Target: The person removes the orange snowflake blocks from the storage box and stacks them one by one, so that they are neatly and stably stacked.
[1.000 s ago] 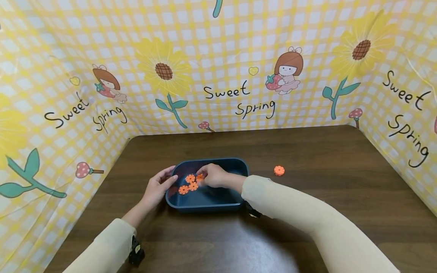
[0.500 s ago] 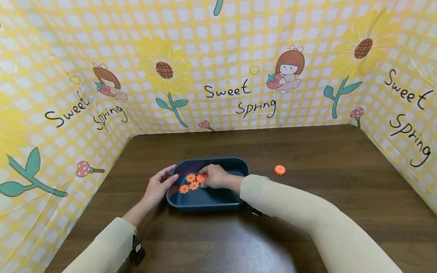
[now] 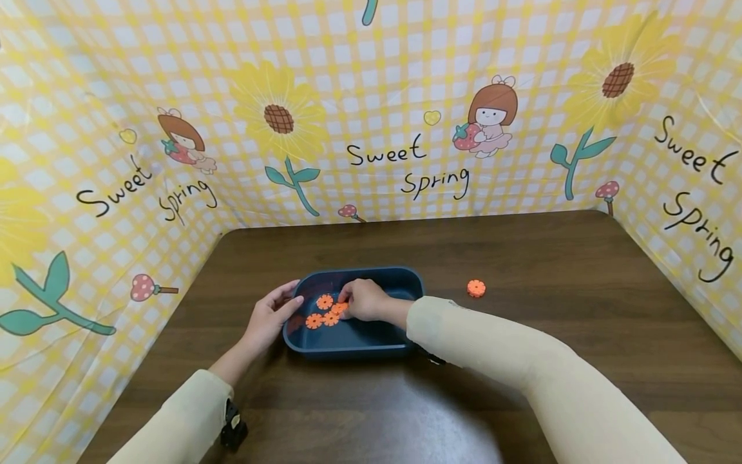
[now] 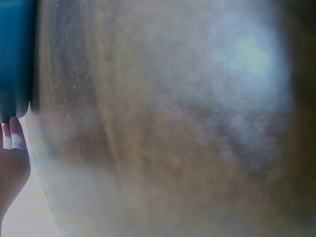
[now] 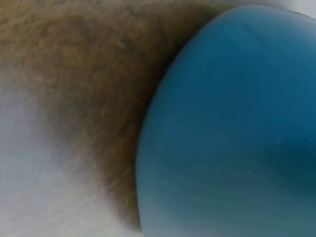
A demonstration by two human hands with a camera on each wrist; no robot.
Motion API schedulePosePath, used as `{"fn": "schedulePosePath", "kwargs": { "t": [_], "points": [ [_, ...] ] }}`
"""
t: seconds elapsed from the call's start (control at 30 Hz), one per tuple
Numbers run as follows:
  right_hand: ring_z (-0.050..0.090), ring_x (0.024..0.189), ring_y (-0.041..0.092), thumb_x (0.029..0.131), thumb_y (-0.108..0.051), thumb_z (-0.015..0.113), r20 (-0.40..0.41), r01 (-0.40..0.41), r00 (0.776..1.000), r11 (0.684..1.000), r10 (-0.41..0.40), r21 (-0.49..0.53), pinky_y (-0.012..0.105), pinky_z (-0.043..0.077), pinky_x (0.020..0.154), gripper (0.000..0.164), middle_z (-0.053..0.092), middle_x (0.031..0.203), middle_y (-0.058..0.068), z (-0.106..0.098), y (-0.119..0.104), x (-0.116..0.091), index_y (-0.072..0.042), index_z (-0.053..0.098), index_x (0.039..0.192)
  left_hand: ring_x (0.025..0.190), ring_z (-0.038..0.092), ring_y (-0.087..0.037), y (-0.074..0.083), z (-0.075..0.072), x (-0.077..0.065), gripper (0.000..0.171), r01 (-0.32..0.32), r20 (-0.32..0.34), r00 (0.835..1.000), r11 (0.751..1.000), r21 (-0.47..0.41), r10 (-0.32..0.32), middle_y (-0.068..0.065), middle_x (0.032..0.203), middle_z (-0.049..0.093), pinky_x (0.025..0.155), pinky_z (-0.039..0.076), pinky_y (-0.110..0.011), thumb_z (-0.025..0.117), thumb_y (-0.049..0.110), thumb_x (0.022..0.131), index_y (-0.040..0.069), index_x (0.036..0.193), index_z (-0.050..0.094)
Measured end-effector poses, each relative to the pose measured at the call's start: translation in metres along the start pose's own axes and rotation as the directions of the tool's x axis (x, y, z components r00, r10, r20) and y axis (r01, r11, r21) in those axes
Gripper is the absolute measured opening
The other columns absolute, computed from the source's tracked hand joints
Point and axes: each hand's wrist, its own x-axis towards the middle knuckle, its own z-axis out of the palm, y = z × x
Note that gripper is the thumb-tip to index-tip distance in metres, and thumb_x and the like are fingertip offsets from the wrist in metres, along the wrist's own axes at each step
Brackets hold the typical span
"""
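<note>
In the head view a dark blue rectangular tub (image 3: 353,351) stands on the table. My left hand (image 3: 268,319) holds its left end, thumb over the rim and fingers along the outside. The left wrist view catches these fingertips (image 4: 16,133) against the tub. Inside, several orange notched discs, flower-like with a small centre hole, lie at the left. My right hand (image 3: 365,300) reaches in over the tub and pinches an orange notched disc (image 3: 340,309) beside the others. That disc looks tilted and partly overlaps its neighbour (image 3: 331,318). The right wrist view shows only the tub's outer wall (image 5: 227,128) and the table.
To the right of the tub, more orange notched discs (image 3: 476,288) lie on the brown wooden table (image 3: 556,270), seemingly stacked. A yellow checked cloth (image 3: 382,96) with printed flowers encloses the back and both sides.
The right hand has shifted the disc at its fingertips slightly toward the near side, against its neighbour. The left hand keeps its place on the tub.
</note>
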Motion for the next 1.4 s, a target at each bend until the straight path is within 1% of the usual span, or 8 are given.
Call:
{"fn": "schedulePosePath", "kwargs": {
  "t": [0.2, 0.33, 0.43, 0.67, 0.9, 1.13, 1.27, 1.4],
  "points": [
    [0.055, 0.067, 0.013, 0.085, -0.022, 0.078, 0.001, -0.004, 1.000, 0.999, 0.004, -0.036, 0.025, 0.045, 0.062, 0.042, 0.063, 0.078, 0.000, 0.0015, 0.0008, 0.0027, -0.011, 0.066, 0.124, 0.109, 0.052, -0.017, -0.0076, 0.0004, 0.0027, 0.051, -0.021, -0.007, 1.000, 1.000, 0.023, 0.021, -0.018, 0.134, 0.052, 0.091, 0.048, -0.032, 0.060, 0.025, 0.098, 0.008, 0.145, 0.046],
    [0.055, 0.070, 0.013, 0.084, -0.024, 0.078, -0.001, 0.000, 1.000, 0.999, 0.000, -0.055, 0.025, 0.045, 0.067, 0.039, 0.067, 0.091, -0.001, 0.0023, 0.0013, 0.0038, -0.014, 0.069, 0.121, 0.109, 0.052, -0.018, -0.0077, 0.0013, 0.0018, 0.051, -0.031, -0.018, 0.999, 0.999, 0.027, 0.032, -0.017, 0.133, 0.053, 0.090, 0.048, -0.030, 0.061, 0.028, 0.098, 0.010, 0.144, 0.047],
    [0.053, 0.071, 0.013, 0.084, -0.024, 0.079, 0.002, 0.004, 1.000, 0.998, -0.004, -0.056, 0.025, 0.044, 0.068, 0.035, 0.066, 0.094, -0.003, 0.0022, 0.0012, 0.0035, -0.016, 0.071, 0.117, 0.108, 0.053, -0.016, -0.0071, 0.0019, 0.0010, 0.051, -0.035, -0.021, 0.999, 0.999, 0.029, 0.036, -0.017, 0.132, 0.054, 0.090, 0.048, -0.030, 0.061, 0.028, 0.098, 0.010, 0.144, 0.048],
    [0.052, 0.069, 0.014, 0.085, -0.025, 0.077, 0.015, 0.034, 0.999, 0.998, -0.033, -0.061, 0.026, 0.042, 0.065, 0.034, 0.062, 0.083, -0.004, 0.0005, 0.0013, 0.0017, -0.014, 0.071, 0.116, 0.108, 0.052, -0.015, -0.0075, 0.0021, 0.0011, 0.051, -0.028, -0.019, 0.999, 1.000, 0.008, 0.029, -0.017, 0.132, 0.053, 0.090, 0.048, -0.030, 0.061, 0.027, 0.098, 0.010, 0.144, 0.047],
    [0.053, 0.076, 0.013, 0.080, -0.027, 0.082, 0.037, 0.062, 0.998, 0.996, -0.059, -0.060, 0.025, 0.044, 0.071, 0.041, 0.065, 0.098, -0.004, 0.0021, 0.0045, 0.0044, -0.016, 0.071, 0.117, 0.110, 0.051, -0.019, -0.0082, 0.0011, 0.0023, 0.051, -0.019, -0.012, 1.000, 1.000, 0.004, 0.019, -0.017, 0.134, 0.051, 0.091, 0.049, -0.032, 0.060, 0.027, 0.098, 0.010, 0.145, 0.046],
    [0.053, 0.089, 0.012, 0.083, -0.027, 0.079, 0.045, 0.075, 0.996, 0.992, -0.071, -0.104, 0.030, 0.044, 0.085, 0.035, 0.064, 0.119, 0.000, 0.0044, 0.0033, 0.0036, -0.019, 0.072, 0.116, 0.110, 0.050, -0.020, -0.0094, 0.0008, 0.0032, 0.051, -0.014, -0.016, 1.000, 1.000, 0.015, 0.015, -0.017, 0.133, 0.052, 0.091, 0.048, -0.032, 0.060, 0.026, 0.098, 0.011, 0.145, 0.046],
    [0.052, 0.088, 0.013, 0.083, -0.027, 0.079, 0.049, 0.088, 0.995, 0.989, -0.083, -0.117, 0.030, 0.043, 0.084, 0.034, 0.065, 0.115, -0.001, 0.0043, 0.0024, 0.0029, -0.019, 0.072, 0.115, 0.110, 0.050, -0.020, -0.0101, 0.0003, 0.0041, 0.050, -0.010, -0.015, 1.000, 1.000, 0.024, 0.010, -0.016, 0.132, 0.052, 0.091, 0.048, -0.034, 0.060, 0.025, 0.099, 0.011, 0.145, 0.046],
    [0.053, 0.084, 0.012, 0.082, -0.026, 0.080, 0.040, 0.108, 0.994, 0.988, -0.104, -0.109, 0.027, 0.044, 0.079, 0.033, 0.065, 0.102, -0.003, 0.0029, 0.0016, 0.0034, -0.017, 0.073, 0.113, 0.110, 0.050, -0.019, -0.0098, -0.0007, 0.0055, 0.050, -0.004, -0.010, 1.000, 1.000, 0.015, 0.005, -0.017, 0.132, 0.052, 0.092, 0.048, -0.036, 0.059, 0.022, 0.099, 0.009, 0.145, 0.046]
  ]
}}
